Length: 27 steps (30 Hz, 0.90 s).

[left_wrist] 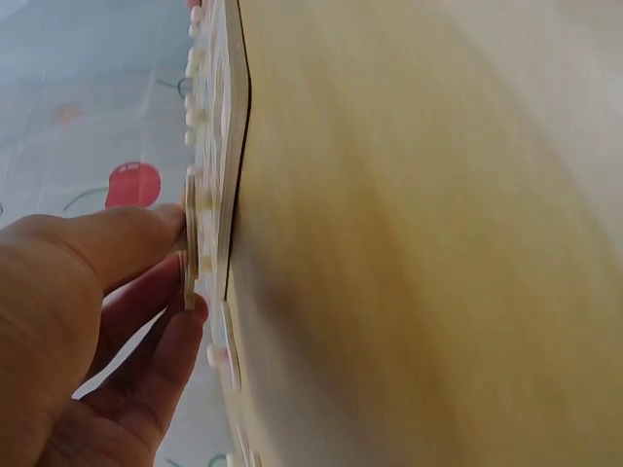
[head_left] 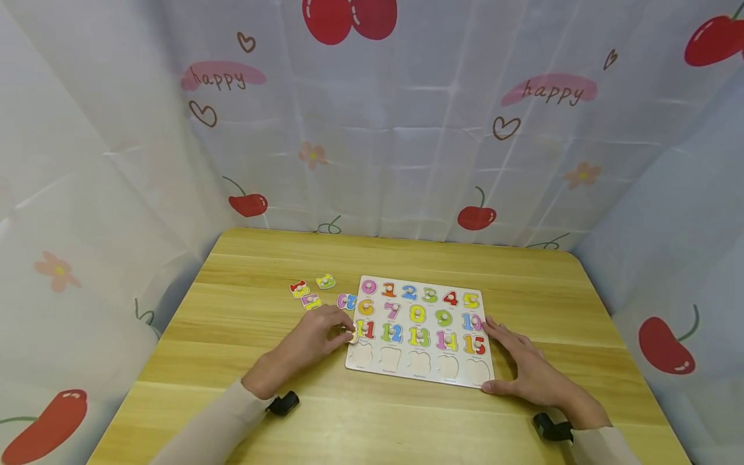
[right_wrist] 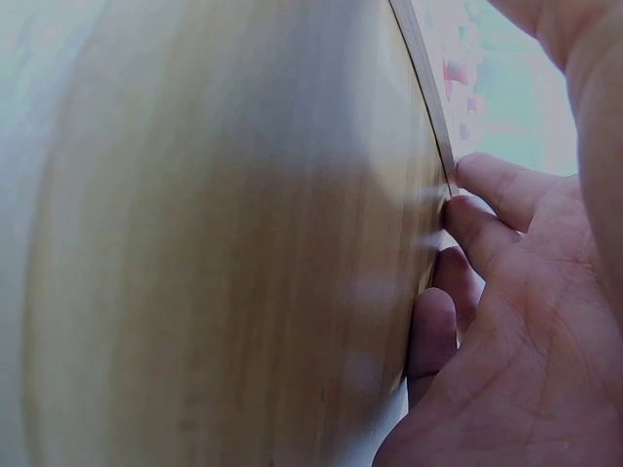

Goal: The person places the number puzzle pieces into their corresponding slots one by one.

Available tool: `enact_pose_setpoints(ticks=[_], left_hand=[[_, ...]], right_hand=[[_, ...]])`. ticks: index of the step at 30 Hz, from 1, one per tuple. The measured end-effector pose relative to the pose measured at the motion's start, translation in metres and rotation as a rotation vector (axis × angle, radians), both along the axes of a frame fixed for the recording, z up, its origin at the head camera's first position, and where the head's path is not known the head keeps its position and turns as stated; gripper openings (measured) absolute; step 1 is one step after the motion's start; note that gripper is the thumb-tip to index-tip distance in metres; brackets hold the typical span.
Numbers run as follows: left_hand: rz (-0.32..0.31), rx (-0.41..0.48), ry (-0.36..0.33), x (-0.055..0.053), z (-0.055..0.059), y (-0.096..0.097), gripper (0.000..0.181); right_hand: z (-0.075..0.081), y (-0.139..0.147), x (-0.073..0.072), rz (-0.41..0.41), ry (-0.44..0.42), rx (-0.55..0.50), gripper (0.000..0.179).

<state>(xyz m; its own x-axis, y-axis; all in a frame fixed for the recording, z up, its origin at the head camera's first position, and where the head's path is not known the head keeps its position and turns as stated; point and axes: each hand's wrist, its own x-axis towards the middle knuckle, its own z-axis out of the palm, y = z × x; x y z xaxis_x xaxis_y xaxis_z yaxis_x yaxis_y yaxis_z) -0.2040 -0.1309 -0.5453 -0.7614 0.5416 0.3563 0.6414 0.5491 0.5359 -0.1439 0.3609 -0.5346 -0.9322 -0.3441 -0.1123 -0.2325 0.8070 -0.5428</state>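
A wooden number puzzle board (head_left: 420, 376) lies on the table, with knobbed number pieces from 0 to 15 seated in its upper rows. The bottom row shows bare recesses. At the board's left edge, my left hand (head_left: 316, 336) pinches a flat wooden puzzle piece (left_wrist: 191, 238) between thumb and fingers, close over the 11 piece (head_left: 365, 329). Its number is hidden by the fingers. My right hand (head_left: 531, 368) rests along the board's right edge, fingers extended and the thumb at the lower right corner; in the right wrist view its fingertips (right_wrist: 474, 222) touch the edge.
Several loose number pieces lie left of the board: a red and yellow one (head_left: 299, 289), a green and yellow one (head_left: 326, 281), a purple and yellow one (head_left: 311, 301), and a purple and blue one (head_left: 347, 301) by the board. A printed curtain (head_left: 372, 168) surrounds the wooden table (head_left: 407, 420).
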Motion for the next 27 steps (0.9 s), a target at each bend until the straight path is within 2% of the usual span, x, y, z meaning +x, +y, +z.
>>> enact_pose_setpoints(ticks=[4,7,12,27], left_hand=[[-0.073,-0.036,-0.012,0.006,0.0,0.007,0.009],[-0.099,-0.053,-0.023,0.009,-0.001,0.009,0.008],[-0.111,-0.076,-0.038,0.013,-0.003,0.01,0.007],[-0.147,-0.089,-0.009,0.019,-0.002,0.018,0.006]], right_hand=[[0.0,0.0,-0.001,-0.001,-0.003,0.007,0.12],[0.0,0.0,-0.001,0.0,-0.004,0.01,0.121],[0.001,0.0,-0.002,0.001,-0.006,0.013,0.121],[0.002,0.0,-0.003,0.006,-0.02,0.022,0.122]])
